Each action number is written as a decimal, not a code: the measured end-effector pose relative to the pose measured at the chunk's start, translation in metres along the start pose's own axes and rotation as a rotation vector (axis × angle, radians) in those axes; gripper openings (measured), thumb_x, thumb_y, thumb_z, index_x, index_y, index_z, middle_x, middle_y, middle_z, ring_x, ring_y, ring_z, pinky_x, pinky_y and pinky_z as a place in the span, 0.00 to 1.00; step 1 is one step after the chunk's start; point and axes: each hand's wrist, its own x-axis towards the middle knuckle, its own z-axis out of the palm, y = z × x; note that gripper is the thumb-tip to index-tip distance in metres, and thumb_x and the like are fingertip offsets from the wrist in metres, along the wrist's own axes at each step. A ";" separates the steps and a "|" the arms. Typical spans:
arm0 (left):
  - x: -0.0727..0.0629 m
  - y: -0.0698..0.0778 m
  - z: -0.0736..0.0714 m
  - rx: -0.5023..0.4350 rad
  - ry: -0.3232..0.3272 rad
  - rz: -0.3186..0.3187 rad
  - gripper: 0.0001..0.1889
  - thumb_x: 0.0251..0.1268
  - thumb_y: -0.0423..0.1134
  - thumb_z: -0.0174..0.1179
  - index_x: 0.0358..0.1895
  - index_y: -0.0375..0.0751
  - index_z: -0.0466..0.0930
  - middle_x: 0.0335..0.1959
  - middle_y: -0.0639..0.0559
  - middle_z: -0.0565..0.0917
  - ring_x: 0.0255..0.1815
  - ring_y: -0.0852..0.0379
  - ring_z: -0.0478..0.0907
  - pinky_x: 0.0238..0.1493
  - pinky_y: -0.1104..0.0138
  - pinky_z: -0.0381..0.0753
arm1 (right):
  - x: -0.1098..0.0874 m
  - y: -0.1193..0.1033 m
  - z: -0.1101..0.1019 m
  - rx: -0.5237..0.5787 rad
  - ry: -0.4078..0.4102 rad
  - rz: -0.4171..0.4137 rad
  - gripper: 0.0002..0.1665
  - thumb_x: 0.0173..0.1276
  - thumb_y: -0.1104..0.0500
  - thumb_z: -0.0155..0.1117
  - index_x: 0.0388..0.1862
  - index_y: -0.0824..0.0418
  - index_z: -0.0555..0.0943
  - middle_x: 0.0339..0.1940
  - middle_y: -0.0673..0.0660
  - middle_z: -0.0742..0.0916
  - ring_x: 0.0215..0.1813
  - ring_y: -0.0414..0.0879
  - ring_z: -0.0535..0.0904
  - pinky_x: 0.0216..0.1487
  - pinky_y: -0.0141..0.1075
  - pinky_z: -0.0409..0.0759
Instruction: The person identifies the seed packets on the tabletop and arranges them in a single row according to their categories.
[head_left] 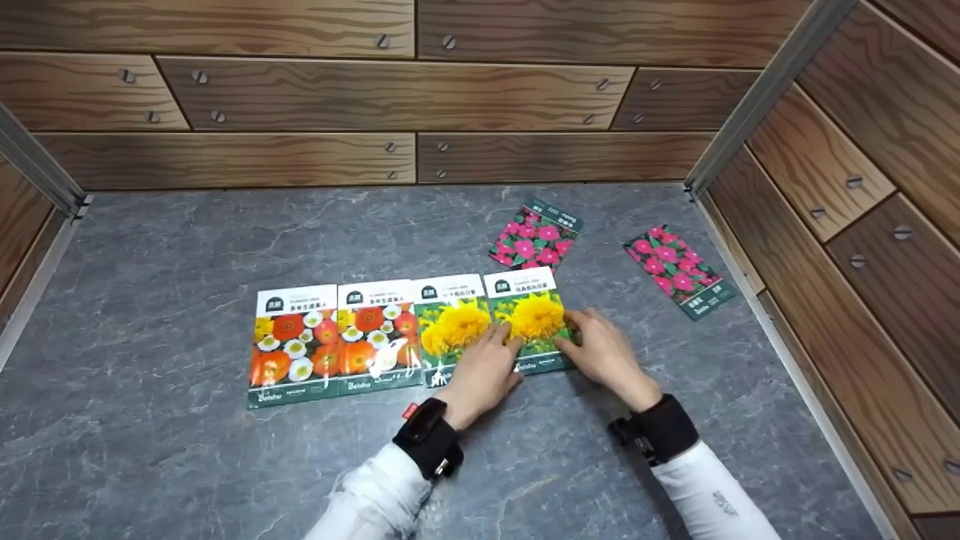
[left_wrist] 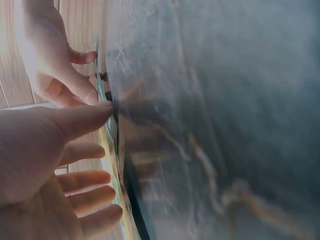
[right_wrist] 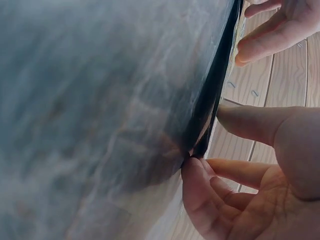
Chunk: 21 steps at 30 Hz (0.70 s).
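Note:
Four seed packets lie side by side in a row in the head view. Two show orange poppies: the leftmost poppy packet (head_left: 292,345) and a second poppy packet (head_left: 377,337). To their right are a yellow-flower packet (head_left: 450,322) and, at the row's right end, another yellow-flower packet (head_left: 529,322). My left hand (head_left: 484,371) rests with fairly straight fingers where the two yellow packets meet. My right hand (head_left: 606,356) pinches the right edge of the end packet; in the right wrist view its thumb (right_wrist: 250,122) touches the top and its fingertips reach the edge.
A pink-flower packet (head_left: 529,236) lies behind the row, its lower end touching or under the end yellow packet. Another pink-flower packet (head_left: 679,270) lies tilted at the right. Wood-patterned walls (head_left: 375,94) enclose the grey marbled tabletop (head_left: 172,240) at the back and sides.

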 end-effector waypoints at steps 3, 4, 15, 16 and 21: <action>-0.001 -0.004 -0.001 -0.009 0.012 0.018 0.26 0.70 0.46 0.70 0.65 0.36 0.80 0.71 0.36 0.77 0.74 0.39 0.76 0.73 0.51 0.82 | 0.000 -0.001 0.000 -0.007 -0.008 0.002 0.32 0.77 0.53 0.66 0.72 0.69 0.76 0.63 0.72 0.83 0.59 0.66 0.84 0.61 0.61 0.83; -0.001 -0.005 -0.001 -0.015 0.012 0.023 0.25 0.70 0.45 0.70 0.65 0.36 0.81 0.71 0.37 0.78 0.74 0.40 0.76 0.73 0.51 0.82 | 0.000 -0.001 0.000 -0.009 -0.011 0.002 0.32 0.77 0.53 0.66 0.73 0.69 0.75 0.65 0.73 0.83 0.61 0.67 0.83 0.63 0.61 0.82; -0.003 -0.015 -0.005 -0.056 -0.045 0.052 0.24 0.72 0.45 0.68 0.65 0.37 0.81 0.71 0.39 0.77 0.74 0.42 0.75 0.75 0.53 0.81 | -0.002 -0.004 0.003 -0.065 -0.018 -0.015 0.33 0.77 0.54 0.66 0.74 0.71 0.74 0.59 0.70 0.82 0.53 0.62 0.83 0.53 0.56 0.85; -0.003 -0.015 -0.005 -0.056 -0.047 0.054 0.24 0.73 0.46 0.68 0.65 0.38 0.81 0.71 0.39 0.77 0.74 0.42 0.76 0.74 0.53 0.81 | -0.002 -0.004 0.003 -0.068 -0.017 -0.018 0.33 0.77 0.54 0.66 0.73 0.71 0.74 0.58 0.70 0.82 0.52 0.62 0.83 0.52 0.56 0.85; -0.002 -0.018 -0.004 -0.045 -0.025 0.080 0.22 0.72 0.46 0.69 0.63 0.39 0.82 0.69 0.40 0.78 0.71 0.43 0.78 0.70 0.53 0.84 | -0.003 -0.005 0.005 -0.087 -0.020 -0.032 0.32 0.77 0.55 0.66 0.72 0.72 0.75 0.56 0.69 0.82 0.50 0.60 0.82 0.51 0.53 0.83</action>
